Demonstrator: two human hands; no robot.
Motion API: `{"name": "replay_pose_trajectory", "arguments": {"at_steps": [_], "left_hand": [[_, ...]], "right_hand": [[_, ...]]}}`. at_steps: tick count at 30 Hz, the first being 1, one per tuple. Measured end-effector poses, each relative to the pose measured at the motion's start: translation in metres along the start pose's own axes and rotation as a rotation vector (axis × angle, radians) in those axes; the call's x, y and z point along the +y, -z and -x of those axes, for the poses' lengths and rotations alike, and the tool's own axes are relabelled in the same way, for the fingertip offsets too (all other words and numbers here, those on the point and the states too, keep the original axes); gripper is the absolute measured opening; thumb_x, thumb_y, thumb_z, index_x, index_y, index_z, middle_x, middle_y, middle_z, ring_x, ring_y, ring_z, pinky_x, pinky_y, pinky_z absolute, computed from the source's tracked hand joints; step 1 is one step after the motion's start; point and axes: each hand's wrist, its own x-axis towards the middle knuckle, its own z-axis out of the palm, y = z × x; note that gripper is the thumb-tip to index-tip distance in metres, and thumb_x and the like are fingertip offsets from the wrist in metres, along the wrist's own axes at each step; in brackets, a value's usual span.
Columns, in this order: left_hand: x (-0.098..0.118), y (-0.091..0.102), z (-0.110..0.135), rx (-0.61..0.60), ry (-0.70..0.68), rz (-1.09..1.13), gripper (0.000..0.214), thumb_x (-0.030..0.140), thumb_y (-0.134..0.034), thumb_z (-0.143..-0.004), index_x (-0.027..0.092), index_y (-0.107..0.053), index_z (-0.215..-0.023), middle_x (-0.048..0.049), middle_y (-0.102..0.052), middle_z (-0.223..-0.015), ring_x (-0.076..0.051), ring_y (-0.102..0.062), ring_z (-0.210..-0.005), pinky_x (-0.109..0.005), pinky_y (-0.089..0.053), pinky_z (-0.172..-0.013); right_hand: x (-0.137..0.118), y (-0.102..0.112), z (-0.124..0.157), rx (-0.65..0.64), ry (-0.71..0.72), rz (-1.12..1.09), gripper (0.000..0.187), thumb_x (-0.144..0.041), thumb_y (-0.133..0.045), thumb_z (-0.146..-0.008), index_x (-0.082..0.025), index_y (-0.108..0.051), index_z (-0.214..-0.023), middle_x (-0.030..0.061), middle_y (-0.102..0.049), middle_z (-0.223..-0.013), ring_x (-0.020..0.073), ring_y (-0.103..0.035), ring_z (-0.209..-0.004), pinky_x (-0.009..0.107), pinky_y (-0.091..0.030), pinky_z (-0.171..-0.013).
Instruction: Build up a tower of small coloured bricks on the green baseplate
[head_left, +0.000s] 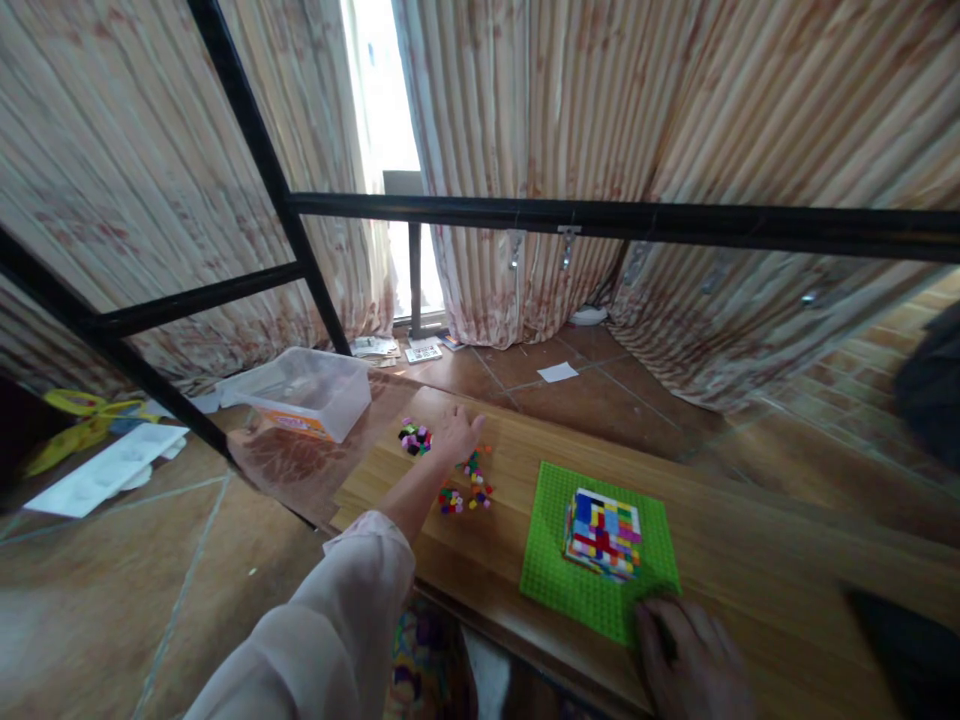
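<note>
Left hand, arm stretched out in a pale sleeve, palm down on the wooden table. Fingers loosely spread over the loose bricks; cannot tell whether any brick is pinched under them.

Right hand low at the near edge, dim and blurred. Lies mostly flat and open, fingertips on the near corner of the green baseplate. Grips nothing.

Containers: one clear plastic tub at the far left end of the table, orange label on its side, no lid on it. Contents not readable through the walls. One white tray on the floor further left.

Counts:
- one baseplate, flat on the table
- one built block of bricks, many colours, standing on the baseplate
- two groups of loose bricks: a small tight pile just left of the left hand, and a scattered group under and beside the wrist. Single bricks too small to count.
</note>
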Motion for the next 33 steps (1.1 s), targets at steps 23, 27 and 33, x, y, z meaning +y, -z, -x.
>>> {"name": "replay_pose_trajectory", "arguments": {"at_steps": [23,27,33], "left_hand": [[0.017,0.026,0.096,-0.069,-0.291,0.000,0.011,0.015,-0.056,-0.081,0.020,-0.063,-0.075,-0.0081,-0.062,-0.088,-0.023,-0.056,-0.091,-0.039,-0.045,-0.089],[0.005,0.038,0.114,-0.072,-0.312,0.029,0.011,0.019,-0.055,-0.085,0.021,-0.065,-0.083,-0.0087,-0.064,-0.097,-0.024,-0.057,-0.099,-0.040,-0.044,-0.094],[-0.018,0.046,0.126,0.156,-0.203,0.138,0.020,0.029,-0.055,-0.089,0.022,-0.065,-0.105,-0.0098,-0.061,-0.117,-0.024,-0.054,-0.114,-0.039,-0.044,-0.102]], "right_hand": [[-0.008,0.003,-0.003,-0.030,-0.067,0.035,0.033,-0.041,-0.040,-0.095,-0.019,-0.062,-0.084,0.0100,-0.064,-0.087,0.0256,-0.055,-0.084,0.038,-0.041,-0.078],[-0.005,0.000,-0.002,-0.037,-0.066,0.032,0.033,-0.042,-0.040,-0.094,-0.019,-0.063,-0.085,0.0102,-0.064,-0.087,0.0257,-0.055,-0.084,0.038,-0.041,-0.078],[-0.002,-0.001,0.000,-0.037,-0.061,0.022,0.031,-0.041,-0.042,-0.094,-0.020,-0.062,-0.085,0.0104,-0.064,-0.088,0.0263,-0.055,-0.086,0.039,-0.040,-0.079]]}}
